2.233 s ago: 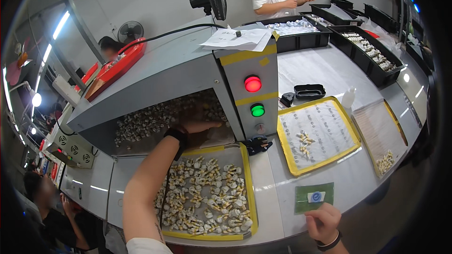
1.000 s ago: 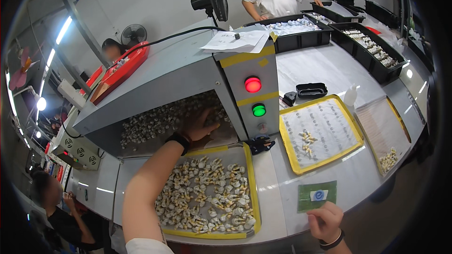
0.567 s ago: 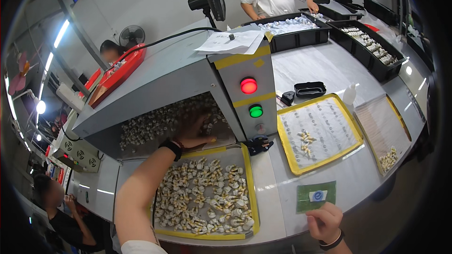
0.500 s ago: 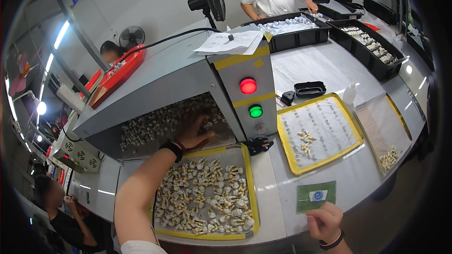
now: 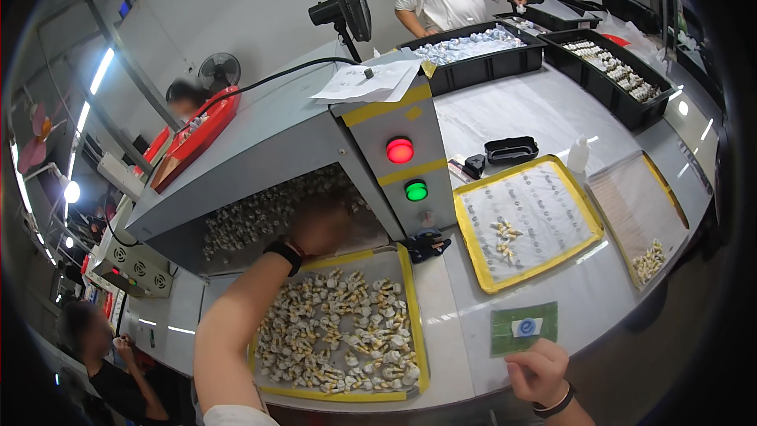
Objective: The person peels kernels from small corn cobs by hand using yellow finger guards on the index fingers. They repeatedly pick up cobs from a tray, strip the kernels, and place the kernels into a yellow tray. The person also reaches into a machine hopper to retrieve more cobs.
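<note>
Left hand (image 5: 322, 225) blurred over pale parts (image 5: 268, 209) — grip unclear; right hand (image 5: 538, 371) fisted, empty.

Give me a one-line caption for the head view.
Left hand reaches into grey machine opening above yellow-rimmed tray of small pieces; right hand rests at table edge.

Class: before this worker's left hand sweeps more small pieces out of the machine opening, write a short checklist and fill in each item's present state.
1. Left hand at the machine opening: ok.
2. Yellow-rimmed tray sits below the opening: ok.
3. Tray has spare room: not ok, nearly covered with pieces.
4. Right hand clear of the tray: ok.
5. Left hand's grip: cannot tell, blurred.
</note>
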A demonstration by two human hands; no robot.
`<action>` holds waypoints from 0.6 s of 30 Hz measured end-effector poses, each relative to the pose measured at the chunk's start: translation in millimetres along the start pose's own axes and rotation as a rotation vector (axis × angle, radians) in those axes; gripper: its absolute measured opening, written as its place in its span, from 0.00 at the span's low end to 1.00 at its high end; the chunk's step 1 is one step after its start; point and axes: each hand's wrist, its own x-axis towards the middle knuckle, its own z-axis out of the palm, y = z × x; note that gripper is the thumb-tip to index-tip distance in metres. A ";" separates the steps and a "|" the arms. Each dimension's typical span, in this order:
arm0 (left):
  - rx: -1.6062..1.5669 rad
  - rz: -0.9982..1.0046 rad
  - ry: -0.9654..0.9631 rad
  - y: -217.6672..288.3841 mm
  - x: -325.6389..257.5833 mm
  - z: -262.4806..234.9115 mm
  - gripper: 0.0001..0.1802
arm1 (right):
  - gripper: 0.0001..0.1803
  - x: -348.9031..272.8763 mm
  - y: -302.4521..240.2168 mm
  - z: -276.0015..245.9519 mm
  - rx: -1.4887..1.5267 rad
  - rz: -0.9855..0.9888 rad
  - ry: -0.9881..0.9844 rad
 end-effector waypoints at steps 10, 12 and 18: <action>0.525 -0.305 0.394 -104.1 -40.8 -56.5 0.22 | 0.03 2.2 -2.7 0.6 -0.002 0.005 -0.006; 0.342 -0.351 0.375 -104.0 -41.7 -58.2 0.25 | 0.03 2.3 -2.1 2.5 0.002 0.005 0.001; 0.153 -0.145 0.219 0.2 -24.5 -5.2 0.31 | 0.03 4.4 -0.2 0.9 -0.057 0.040 -0.031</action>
